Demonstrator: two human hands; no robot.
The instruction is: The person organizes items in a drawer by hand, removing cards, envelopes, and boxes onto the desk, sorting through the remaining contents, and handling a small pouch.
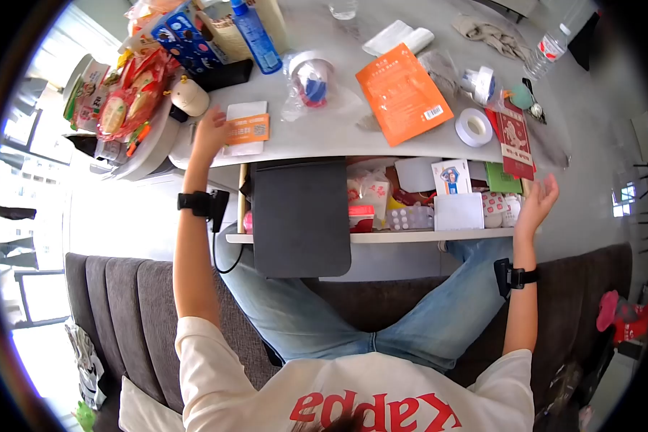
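Ref = drawer (396, 237), pulled out under the tabletop (317, 137).

Left hand (210, 135): above the tabletop, beyond the drawer's left end, fingers partly extended at the left edge of the orange card (249, 129). Fingertips are small and soft in this view, so can't tell if it grips the card or only touches it. Card lies on the tabletop beyond the drawer's left part, over a white item (245, 149).

Right hand (538, 200): just off the drawer's right end, fingers loosely spread, slightly curled, nothing held that I can see. Nearby: red booklet (515, 142), at the tabletop edge by the drawer's right end.

Black board (302, 219) covers the drawer's left part and juts past its front toward the person. Blister pack (410, 217) and white card (459, 212) sit near the drawer front, right of middle; photo card (451, 177) and green packet (502, 178) toward its back. Orange pouch (403, 93) and tape roll (474, 128): tabletop, beyond the drawer's right half.
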